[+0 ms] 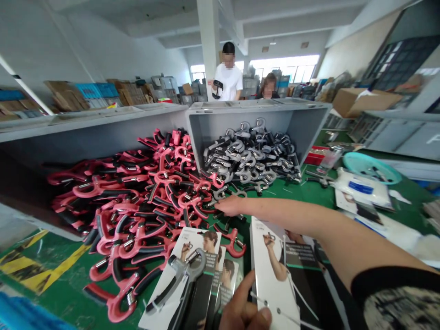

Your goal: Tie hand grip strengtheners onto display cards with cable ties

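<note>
My right hand (231, 206) reaches from the right with its fingers together at the edge of the heap. Its fingertips are beside a grey hand grip (220, 195); what they pinch is hidden. At the bottom, my left hand (244, 308) has thumb and finger on the edge of printed packaging cards (271, 270) with loose white ties (302, 300). Left of it, a grey hand grip (187, 270) lies on another printed card (165, 298). A red hand grip (235, 243) rests between the cards.
Red hand grips (137, 215) spill from a tipped grey crate (165, 117); grey ones (247, 151) fill a second crate (312, 126). Right are a teal basin (364, 160) and a white bag (360, 185) on the green table (65, 300). Two people (228, 73) are beyond the crates.
</note>
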Tool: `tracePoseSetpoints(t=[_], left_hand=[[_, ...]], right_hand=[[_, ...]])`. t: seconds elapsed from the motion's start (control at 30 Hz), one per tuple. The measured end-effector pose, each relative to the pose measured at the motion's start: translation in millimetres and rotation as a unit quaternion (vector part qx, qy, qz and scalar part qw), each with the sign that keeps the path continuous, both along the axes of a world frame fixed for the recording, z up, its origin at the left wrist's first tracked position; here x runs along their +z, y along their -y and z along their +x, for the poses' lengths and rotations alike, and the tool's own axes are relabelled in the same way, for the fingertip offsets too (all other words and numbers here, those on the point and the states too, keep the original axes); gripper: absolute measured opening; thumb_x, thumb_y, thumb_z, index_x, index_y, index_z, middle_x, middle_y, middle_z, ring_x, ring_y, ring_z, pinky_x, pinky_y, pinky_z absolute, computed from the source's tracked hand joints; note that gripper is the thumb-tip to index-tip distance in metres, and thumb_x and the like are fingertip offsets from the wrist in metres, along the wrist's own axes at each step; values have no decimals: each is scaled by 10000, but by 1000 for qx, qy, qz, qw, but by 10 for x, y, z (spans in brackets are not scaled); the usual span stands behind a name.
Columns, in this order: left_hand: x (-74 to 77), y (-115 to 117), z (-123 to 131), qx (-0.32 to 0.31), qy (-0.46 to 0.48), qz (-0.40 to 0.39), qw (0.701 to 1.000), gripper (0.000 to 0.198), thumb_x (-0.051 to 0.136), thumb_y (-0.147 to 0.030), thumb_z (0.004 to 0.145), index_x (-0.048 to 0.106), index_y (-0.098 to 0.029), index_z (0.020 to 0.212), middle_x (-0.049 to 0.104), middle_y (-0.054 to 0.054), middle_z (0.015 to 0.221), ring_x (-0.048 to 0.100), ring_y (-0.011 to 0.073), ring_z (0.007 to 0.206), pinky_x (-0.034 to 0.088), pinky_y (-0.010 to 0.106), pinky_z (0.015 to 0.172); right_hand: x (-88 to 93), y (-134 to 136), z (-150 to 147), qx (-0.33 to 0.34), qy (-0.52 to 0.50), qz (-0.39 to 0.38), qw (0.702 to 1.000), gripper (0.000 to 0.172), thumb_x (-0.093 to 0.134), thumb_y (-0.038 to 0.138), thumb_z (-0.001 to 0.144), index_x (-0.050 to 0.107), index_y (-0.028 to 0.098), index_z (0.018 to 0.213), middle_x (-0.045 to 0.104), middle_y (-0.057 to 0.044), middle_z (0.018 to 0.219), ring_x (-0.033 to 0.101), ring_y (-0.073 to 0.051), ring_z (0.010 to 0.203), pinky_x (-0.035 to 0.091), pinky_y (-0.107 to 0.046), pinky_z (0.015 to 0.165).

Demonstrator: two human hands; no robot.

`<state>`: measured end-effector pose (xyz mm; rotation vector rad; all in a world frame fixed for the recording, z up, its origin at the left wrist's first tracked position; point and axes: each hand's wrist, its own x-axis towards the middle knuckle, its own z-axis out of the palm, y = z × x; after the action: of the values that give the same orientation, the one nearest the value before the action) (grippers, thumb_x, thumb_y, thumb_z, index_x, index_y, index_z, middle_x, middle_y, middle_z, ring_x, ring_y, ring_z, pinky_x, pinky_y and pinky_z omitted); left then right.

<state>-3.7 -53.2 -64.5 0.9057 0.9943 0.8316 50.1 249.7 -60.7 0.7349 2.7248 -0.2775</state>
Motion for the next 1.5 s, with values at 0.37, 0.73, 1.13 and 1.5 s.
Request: tracePoseSetpoints(t=[0.37, 0.73, 1.13, 1.5], left_hand=[[78, 163, 258, 57, -24, 14, 998, 976, 661, -617, 780, 309, -96, 1526, 579, -24, 512, 488, 130, 422, 356, 220, 438], [659, -118, -238, 145, -112, 184, 966, 575, 540, -504, 928, 489, -211, 1420, 729, 95, 985, 659, 150, 663, 521, 260, 620], [601, -560, 151, 48, -132, 350, 926, 266, 650, -309, 883, 735, -215, 1116, 694, 83, 1099, 636, 225, 1041, 482, 352, 953], [707, -690, 119, 35, -264, 445, 855, 264, 509, -237, 948, 716, -226, 1113, 696, 81, 1112, 577, 232, 1104, 397, 391, 1001]], right_hand=[[499, 362, 113, -92, -130, -5, 987, 311, 595, 341, 962, 603, 169, 1220, 619, -85, 1225, 639, -221, 1020, 556, -418, 859], [1281, 1633, 1722, -342, -420, 107, 834, 179, 296, 312, 1042, 453, 227, 1030, 669, -34, 780, 655, -174, 603, 552, -336, 593], [764, 2967, 1904, -303, -369, 242, 844, 85, 414, 216, 1001, 472, 230, 940, 605, -133, 1139, 664, -250, 959, 554, -427, 815], [867, 3158, 1880, -281, -338, 150, 886, 197, 542, 207, 943, 579, 238, 1133, 575, -103, 1196, 535, -285, 1108, 472, -493, 956]])
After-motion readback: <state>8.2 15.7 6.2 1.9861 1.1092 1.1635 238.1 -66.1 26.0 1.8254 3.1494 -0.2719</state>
